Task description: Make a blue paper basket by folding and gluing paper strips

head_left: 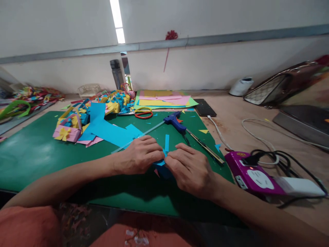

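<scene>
Glue stick [154,128]: slants leftward from the glue gun [175,122], just behind the left hand [140,154]; a knock from the knuckles could swing the glue gun round.
Left hand: in front and left of the glue gun, its grip closed on the left side of the blue folded paper [161,164].
Blue folded paper: in front of the glue gun, between both grips, partly hidden; uneven pinching could crease it.
Right hand [191,168]: in front of the glue gun, grip pinching the right side.
Cutter [205,146]: right of the glue gun; a careless reach could brush it, blade state unclear.
</scene>
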`<act>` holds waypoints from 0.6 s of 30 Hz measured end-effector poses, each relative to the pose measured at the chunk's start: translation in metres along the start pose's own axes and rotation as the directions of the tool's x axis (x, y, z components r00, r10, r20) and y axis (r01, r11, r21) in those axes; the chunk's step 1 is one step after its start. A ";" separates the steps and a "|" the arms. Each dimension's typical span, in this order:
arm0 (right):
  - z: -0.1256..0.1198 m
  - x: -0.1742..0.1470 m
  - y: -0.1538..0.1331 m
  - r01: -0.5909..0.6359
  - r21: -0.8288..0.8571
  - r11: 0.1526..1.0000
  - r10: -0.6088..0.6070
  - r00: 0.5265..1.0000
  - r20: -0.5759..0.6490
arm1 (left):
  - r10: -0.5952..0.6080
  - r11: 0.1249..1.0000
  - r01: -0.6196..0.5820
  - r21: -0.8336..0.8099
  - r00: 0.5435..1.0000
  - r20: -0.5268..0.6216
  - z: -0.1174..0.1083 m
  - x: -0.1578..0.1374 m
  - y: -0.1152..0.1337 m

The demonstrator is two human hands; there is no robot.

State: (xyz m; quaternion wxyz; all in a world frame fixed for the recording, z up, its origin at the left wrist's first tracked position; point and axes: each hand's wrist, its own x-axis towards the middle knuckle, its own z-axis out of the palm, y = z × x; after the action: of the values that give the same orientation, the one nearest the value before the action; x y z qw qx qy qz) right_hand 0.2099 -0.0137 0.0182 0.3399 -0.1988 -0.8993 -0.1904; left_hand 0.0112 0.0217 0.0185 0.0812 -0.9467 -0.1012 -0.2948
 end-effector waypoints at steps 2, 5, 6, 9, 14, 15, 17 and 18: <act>0.001 0.000 0.001 0.000 0.003 1.000 0.000 1.000 0.026 | -0.010 1.000 0.009 0.019 1.000 0.007 0.001 0.000 0.000; 0.002 0.001 0.002 0.004 0.002 1.000 -0.004 0.999 0.042 | -0.038 0.998 0.037 0.050 0.999 0.019 0.003 -0.001 -0.001; 0.003 0.001 0.003 0.005 0.001 1.000 -0.005 0.999 0.045 | -0.047 0.997 0.046 0.059 0.999 0.024 0.003 -0.002 -0.002; 0.003 0.001 0.004 0.002 -0.001 1.000 -0.002 0.998 0.057 | -0.063 0.995 0.059 0.079 0.997 0.050 0.005 -0.003 -0.004; 0.007 0.001 0.004 0.005 -0.010 1.000 -0.004 0.995 0.099 | -0.070 0.994 0.060 0.095 0.991 0.112 0.008 -0.006 -0.006; 0.008 0.001 0.004 0.005 -0.014 1.000 -0.003 0.994 0.111 | -0.074 0.993 0.063 0.095 0.990 0.121 0.008 -0.006 -0.006; 0.010 0.000 0.003 0.005 -0.018 1.000 -0.002 0.991 0.135 | -0.082 0.993 0.069 0.094 0.986 0.143 0.009 -0.006 -0.006; 0.011 0.000 0.003 0.005 -0.018 1.000 -0.002 0.989 0.146 | -0.086 0.993 0.071 0.094 0.984 0.156 0.009 -0.006 -0.006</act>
State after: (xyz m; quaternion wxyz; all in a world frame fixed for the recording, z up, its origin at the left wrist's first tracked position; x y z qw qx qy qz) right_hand 0.2060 -0.0058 0.0113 0.2708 -0.2137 -0.9204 -0.1840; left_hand 0.0099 0.0281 0.0087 0.1029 -0.9580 -0.1576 -0.2164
